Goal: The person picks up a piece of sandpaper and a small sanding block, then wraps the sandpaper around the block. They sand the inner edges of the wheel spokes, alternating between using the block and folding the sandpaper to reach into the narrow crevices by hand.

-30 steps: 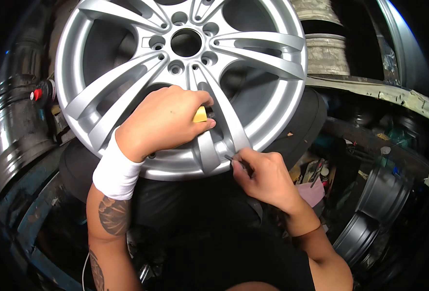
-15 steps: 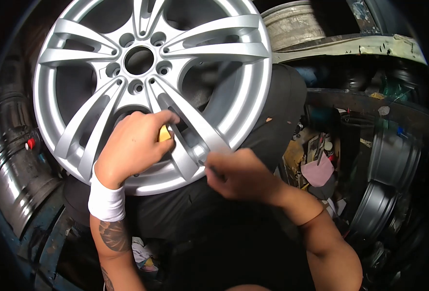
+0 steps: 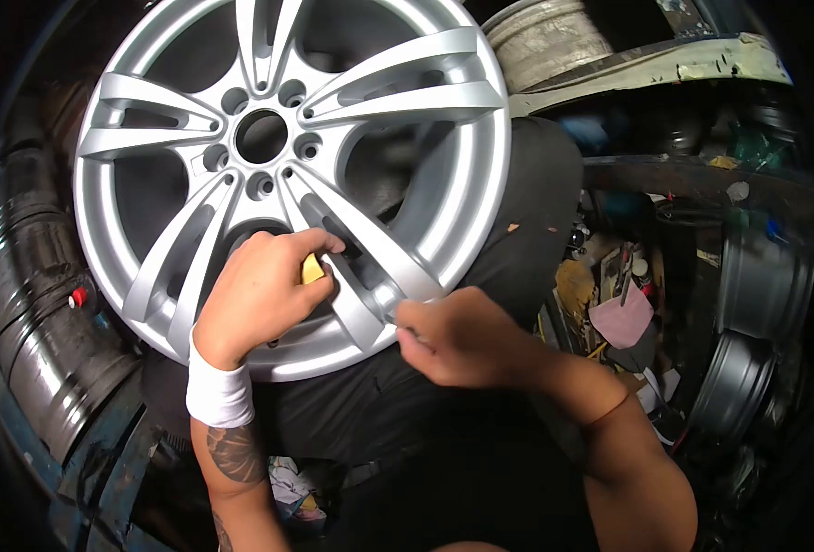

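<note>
A silver alloy wheel [image 3: 398, 250] with paired spokes lies face up across dark-clad legs. My left hand [image 3: 264, 285], with a white band at the wrist, rests over the lower spokes. Its fingers are closed round a small yellow piece [image 3: 312, 270] that shows between thumb and forefinger. The kind of piece is not clear. My right hand [image 3: 462, 336] is closed in a pinch at the lower right rim, by the outer end of a spoke. Whatever sits in its fingers is hidden.
Dark barrel-like metal [image 3: 48, 354] with a red knob [image 3: 77, 297] stands at the left. A worn wheel rim [image 3: 549, 46] lies at the upper right. On the right are grey rims [image 3: 733, 382], a pink sheet [image 3: 622, 317] and mixed clutter.
The wheel sits slightly lower in view, along with a small shift of the surroundings. My left hand keeps the yellow piece. My right hand stays pinched near the rim.
</note>
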{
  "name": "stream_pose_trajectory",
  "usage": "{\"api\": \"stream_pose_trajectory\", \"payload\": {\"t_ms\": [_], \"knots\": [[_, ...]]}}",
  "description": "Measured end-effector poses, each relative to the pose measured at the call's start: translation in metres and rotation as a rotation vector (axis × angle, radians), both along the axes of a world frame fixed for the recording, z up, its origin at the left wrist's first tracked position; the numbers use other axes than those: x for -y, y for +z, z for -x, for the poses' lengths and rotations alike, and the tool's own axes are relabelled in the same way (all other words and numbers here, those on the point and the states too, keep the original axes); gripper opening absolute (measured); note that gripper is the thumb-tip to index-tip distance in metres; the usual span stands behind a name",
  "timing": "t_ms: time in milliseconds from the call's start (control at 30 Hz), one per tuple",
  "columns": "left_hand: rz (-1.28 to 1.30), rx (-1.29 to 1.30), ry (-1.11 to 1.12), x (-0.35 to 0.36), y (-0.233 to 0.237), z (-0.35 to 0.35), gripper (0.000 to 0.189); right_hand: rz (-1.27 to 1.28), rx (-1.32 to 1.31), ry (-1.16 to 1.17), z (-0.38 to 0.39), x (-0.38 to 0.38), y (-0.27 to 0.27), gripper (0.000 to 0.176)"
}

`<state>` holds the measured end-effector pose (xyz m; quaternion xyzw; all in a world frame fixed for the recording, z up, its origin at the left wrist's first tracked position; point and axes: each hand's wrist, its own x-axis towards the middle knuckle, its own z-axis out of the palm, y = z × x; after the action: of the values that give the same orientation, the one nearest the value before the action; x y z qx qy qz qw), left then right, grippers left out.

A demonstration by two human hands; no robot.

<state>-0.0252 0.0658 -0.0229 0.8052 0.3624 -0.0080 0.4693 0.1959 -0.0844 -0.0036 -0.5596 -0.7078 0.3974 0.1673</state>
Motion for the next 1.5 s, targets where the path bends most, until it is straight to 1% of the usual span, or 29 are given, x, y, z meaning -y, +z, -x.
{"api": "stream_pose_trajectory", "payload": {"t_ms": [100, 133, 233, 333, 433, 533, 633, 733, 867, 967, 1100, 1200, 1300, 1400, 1500], "knots": [[0.010, 0.023, 0.032, 0.001, 0.001, 0.000, 0.028, -0.035, 0.025, -0.112, -0.009, -0.008, 0.002, 0.013], [0.005, 0.031, 0.039, 0.001, 0.000, 0.001, 0.028, -0.049, -0.047, -0.128, -0.004, -0.007, -0.003, 0.013], [0.005, 0.030, 0.052, 0.001, -0.002, 0.002, 0.029, 0.053, -0.100, -0.053, -0.002, -0.009, 0.009, 0.013], [-0.007, 0.029, 0.062, 0.002, -0.003, 0.001, 0.029, 0.055, -0.019, -0.124, -0.001, -0.010, 0.006, 0.014], [-0.015, 0.045, 0.052, 0.001, -0.006, 0.003, 0.030, 0.010, -0.030, -0.080, 0.005, -0.006, 0.008, 0.014], [-0.038, 0.069, 0.063, 0.002, -0.008, 0.003, 0.034, 0.024, 0.087, -0.104, 0.002, -0.009, 0.007, 0.014], [-0.055, 0.071, 0.063, 0.003, -0.009, 0.003, 0.036, 0.003, 0.005, -0.065, 0.012, -0.003, 0.003, 0.016], [-0.083, 0.071, 0.051, 0.002, -0.010, 0.003, 0.036, 0.049, 0.131, -0.113, 0.002, -0.009, 0.008, 0.017], [-0.088, 0.070, 0.049, 0.002, -0.010, 0.003, 0.036, 0.066, 0.002, -0.027, 0.011, -0.008, 0.009, 0.013], [-0.083, 0.058, 0.050, 0.002, -0.010, 0.002, 0.035, 0.109, 0.123, -0.076, -0.003, -0.016, 0.012, 0.011], [-0.078, 0.067, 0.051, 0.004, -0.011, 0.002, 0.035, 0.136, 0.007, 0.036, 0.004, -0.013, 0.012, 0.010], [-0.062, 0.051, 0.053, 0.002, -0.008, 0.001, 0.035, 0.081, 0.033, -0.023, -0.003, -0.019, 0.013, 0.011], [-0.059, 0.064, 0.053, 0.003, -0.011, 0.002, 0.035, 0.109, -0.014, 0.036, 0.004, -0.017, 0.015, 0.012], [-0.050, 0.055, 0.057, 0.001, -0.010, 0.002, 0.036, 0.138, 0.073, -0.039, -0.007, -0.021, 0.019, 0.013], [-0.061, 0.062, 0.060, 0.002, -0.012, 0.003, 0.035, 0.123, -0.014, 0.012, 0.002, -0.016, 0.014, 0.012]]}}
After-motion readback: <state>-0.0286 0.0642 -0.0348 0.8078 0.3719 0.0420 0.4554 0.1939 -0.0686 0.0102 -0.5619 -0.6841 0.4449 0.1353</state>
